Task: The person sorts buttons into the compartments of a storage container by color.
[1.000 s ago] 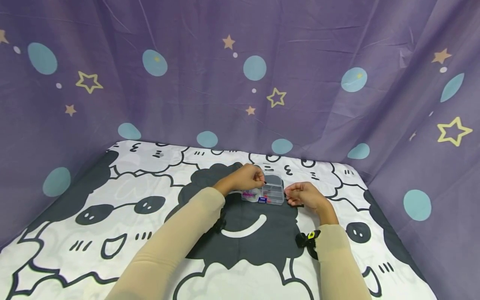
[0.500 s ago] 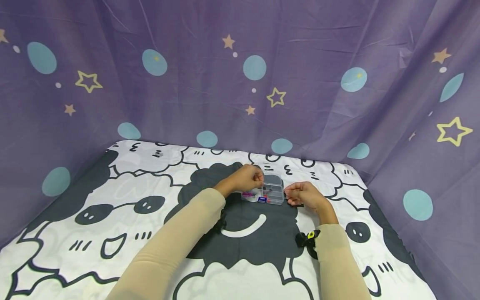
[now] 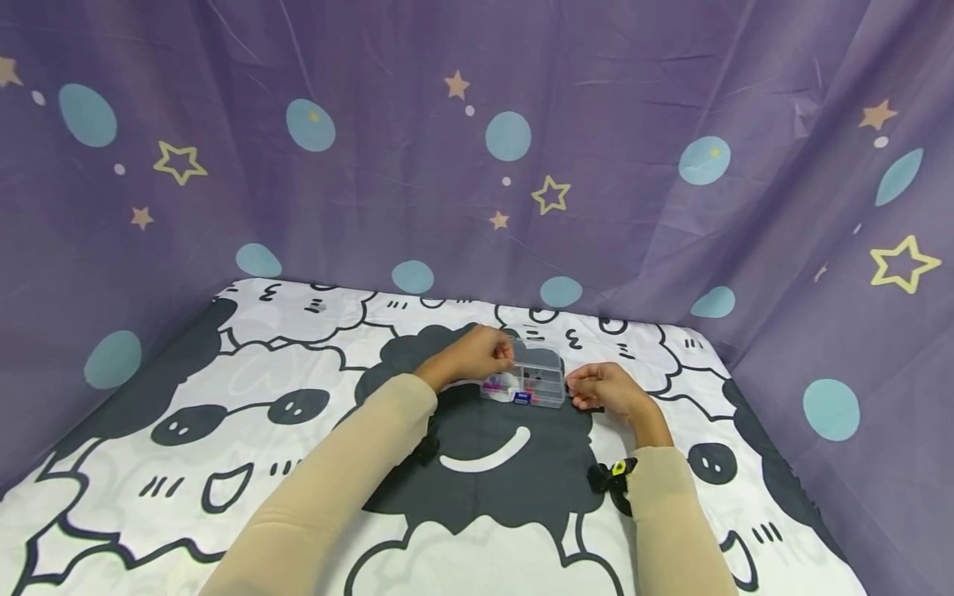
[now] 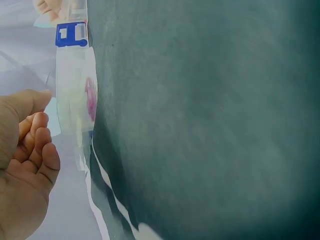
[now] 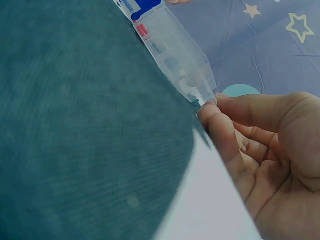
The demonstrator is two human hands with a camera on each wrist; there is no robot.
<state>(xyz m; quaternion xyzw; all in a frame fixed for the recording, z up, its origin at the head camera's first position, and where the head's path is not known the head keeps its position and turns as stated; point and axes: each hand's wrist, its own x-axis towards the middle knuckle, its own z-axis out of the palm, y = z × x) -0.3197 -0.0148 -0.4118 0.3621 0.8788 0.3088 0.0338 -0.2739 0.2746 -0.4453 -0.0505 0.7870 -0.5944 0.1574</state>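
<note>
A clear plastic compartment box (image 3: 547, 387) lies on the dark part of the cloth, its transparent lid (image 3: 538, 355) raised at the back. A blue latch (image 4: 71, 34) sits at its front edge. Pink pieces (image 3: 495, 384) show in the left compartment, with small red and dark pieces in the right ones. My left hand (image 3: 477, 354) hovers over the box's left side, fingers loosely curled and thumb near the index finger; nothing shows between them. At the right end, my right hand (image 5: 265, 135) pinches the box's corner between thumb and index finger.
A white and dark cartoon-print cloth (image 3: 246, 364) covers the table. Behind it and at both sides hangs a purple curtain (image 3: 417, 190) with stars and blue spots. Black straps (image 3: 613, 480) circle both wrists.
My left hand has shifted left, away from the middle divider. A small dark piece seen at its fingertips earlier now appears inside the right compartments. My right hand keeps its place.
</note>
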